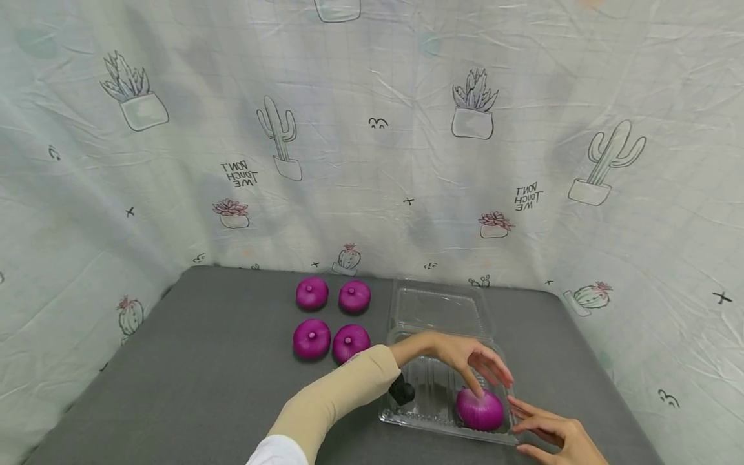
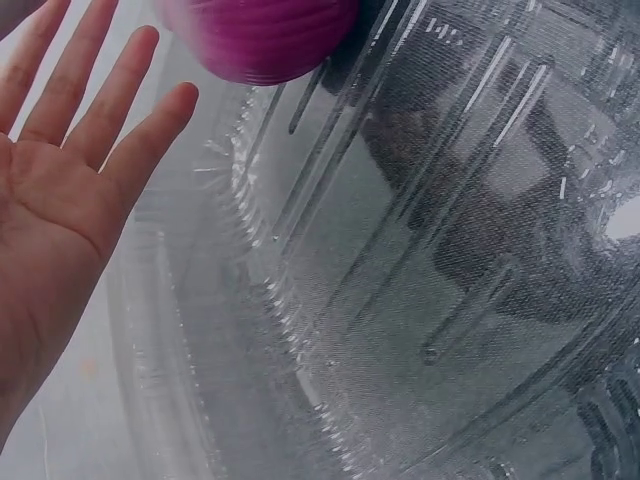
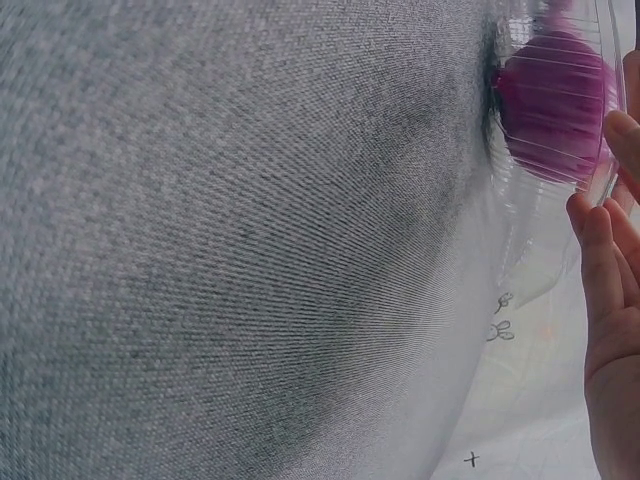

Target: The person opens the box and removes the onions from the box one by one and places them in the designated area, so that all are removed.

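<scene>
A purple onion lies at the right end of a clear plastic clamshell container, its ridged base visible in the left wrist view. My left hand reaches over the container, its thumb coming down at the onion's top; contact is hard to tell. In the left wrist view the fingers of that hand stand straight and spread beside the onion. At the container's right rim, my right hand touches the edge with extended fingertips. The right wrist view shows the onion through the clear wall.
Several more purple onions sit in two rows left of the container. The container's lid is folded back behind it. A grey cloth covers the table, and a printed curtain hangs around it.
</scene>
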Motion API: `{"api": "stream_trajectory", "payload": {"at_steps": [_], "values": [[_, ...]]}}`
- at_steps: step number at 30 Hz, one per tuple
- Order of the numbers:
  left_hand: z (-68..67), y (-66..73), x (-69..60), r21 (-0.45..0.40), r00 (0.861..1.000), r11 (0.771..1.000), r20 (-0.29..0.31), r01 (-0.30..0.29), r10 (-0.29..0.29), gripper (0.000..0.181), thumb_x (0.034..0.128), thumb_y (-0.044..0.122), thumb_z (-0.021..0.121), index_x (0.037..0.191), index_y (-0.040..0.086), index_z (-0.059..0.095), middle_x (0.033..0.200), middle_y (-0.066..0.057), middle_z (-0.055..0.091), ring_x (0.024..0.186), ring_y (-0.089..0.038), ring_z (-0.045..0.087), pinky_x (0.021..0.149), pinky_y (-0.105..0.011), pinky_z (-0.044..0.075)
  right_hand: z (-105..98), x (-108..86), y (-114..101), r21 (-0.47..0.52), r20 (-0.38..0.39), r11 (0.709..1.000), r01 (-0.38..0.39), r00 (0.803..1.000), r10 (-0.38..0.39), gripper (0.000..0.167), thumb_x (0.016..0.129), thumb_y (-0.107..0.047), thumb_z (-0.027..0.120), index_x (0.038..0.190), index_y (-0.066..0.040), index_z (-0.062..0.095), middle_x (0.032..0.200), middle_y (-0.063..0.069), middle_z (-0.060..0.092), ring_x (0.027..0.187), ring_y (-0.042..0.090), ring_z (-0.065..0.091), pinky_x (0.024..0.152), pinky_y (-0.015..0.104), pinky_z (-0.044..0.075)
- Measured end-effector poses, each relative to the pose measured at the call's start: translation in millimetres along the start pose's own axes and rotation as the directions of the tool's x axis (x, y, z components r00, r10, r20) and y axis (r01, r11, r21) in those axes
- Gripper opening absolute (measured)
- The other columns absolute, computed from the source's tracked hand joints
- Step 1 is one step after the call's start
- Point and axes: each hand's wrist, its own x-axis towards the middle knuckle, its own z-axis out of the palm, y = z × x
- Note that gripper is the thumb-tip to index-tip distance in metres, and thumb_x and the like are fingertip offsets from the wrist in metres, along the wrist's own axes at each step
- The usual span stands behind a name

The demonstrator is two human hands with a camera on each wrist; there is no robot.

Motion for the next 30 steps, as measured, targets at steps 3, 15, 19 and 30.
{"api": "stream_trajectory", "payload": {"at_steps": [3,15,19,30], "values": [[1.7,-1.4,1.0,-0.004,1.000,1.000,0.002,0.019,-0.019,0.057,0.0847,-0.022,0.055,0.138,-0.009,0.039,0.142,-0.022,0.043,0.128,-0.022,0.048,0.095,-0.028,0.047,0,-0.7,1,0.011,0.006,1.000,0.009,1.000,-0.009,0.034,0.077,0.020,0.065,0.108,0.007,0.065,0.141,-0.005,0.049,0.118,0.005,0.054,0.084,0.018,0.050],[2.2,-2.7,-7.9,0.033,0.998,0.998,-0.037,0.061,-0.060,0.050,0.0913,-0.011,0.054,0.139,-0.003,0.042,0.141,-0.011,0.047,0.117,-0.015,0.057,0.092,-0.028,0.049,0,-2.2,2,0.011,-0.001,1.000,0.021,1.000,-0.021,0.034,0.077,0.021,0.065,0.109,0.008,0.065,0.142,-0.004,0.048,0.118,0.006,0.054,0.084,0.019,0.050],[-6.1,-3.6,-26.2,0.118,0.979,0.981,-0.147,0.156,-0.138,0.049,0.0919,0.000,0.060,0.139,0.007,0.047,0.139,-0.001,0.049,0.106,-0.009,0.061,0.084,-0.029,0.053,1,-2.0,0,-0.009,-0.008,1.000,-0.006,1.000,0.006,0.032,0.077,0.017,0.067,0.108,0.006,0.066,0.141,-0.005,0.049,0.118,0.004,0.054,0.082,0.019,0.052],[-7.9,-6.1,-21.3,0.173,0.984,0.978,0.109,0.118,-0.139,0.085,0.0717,-0.025,0.068,0.146,-0.005,0.030,0.153,-0.015,0.028,0.134,-0.002,0.032,0.106,-0.020,0.033,1,-1.1,0,0.006,-0.006,1.000,-0.018,1.000,0.018,0.032,0.078,0.018,0.066,0.108,0.007,0.066,0.140,-0.007,0.049,0.118,0.004,0.054,0.081,0.021,0.052]]}}
